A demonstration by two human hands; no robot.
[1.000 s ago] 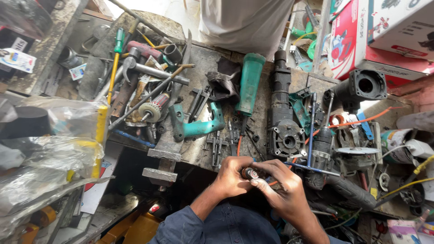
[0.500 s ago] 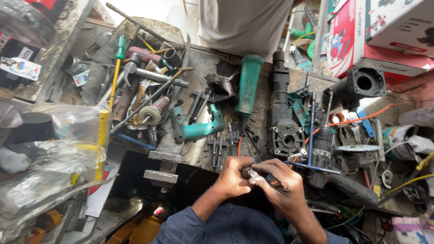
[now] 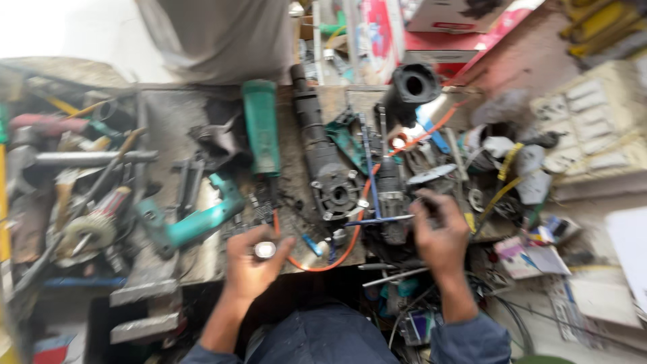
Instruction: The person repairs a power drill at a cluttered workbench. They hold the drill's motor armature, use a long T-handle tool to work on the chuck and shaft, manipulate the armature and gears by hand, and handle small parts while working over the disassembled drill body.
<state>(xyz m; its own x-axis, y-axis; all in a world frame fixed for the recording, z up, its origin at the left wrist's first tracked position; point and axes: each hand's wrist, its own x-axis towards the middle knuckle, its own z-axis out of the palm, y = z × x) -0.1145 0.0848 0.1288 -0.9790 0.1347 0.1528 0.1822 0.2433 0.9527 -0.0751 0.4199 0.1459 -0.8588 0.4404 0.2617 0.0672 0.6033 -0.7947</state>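
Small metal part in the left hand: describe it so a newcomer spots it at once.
Start at the cluttered workbench and find the teal tool housing near its front edge. Just right of it, the left hand pinches a small metal cylinder. Unlike the dark, greasy parts around, it is short, round and shiny silver.

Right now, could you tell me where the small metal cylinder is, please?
In the head view, the small metal cylinder sits in the left hand at the bench's near edge, just right of the teal tool housing.
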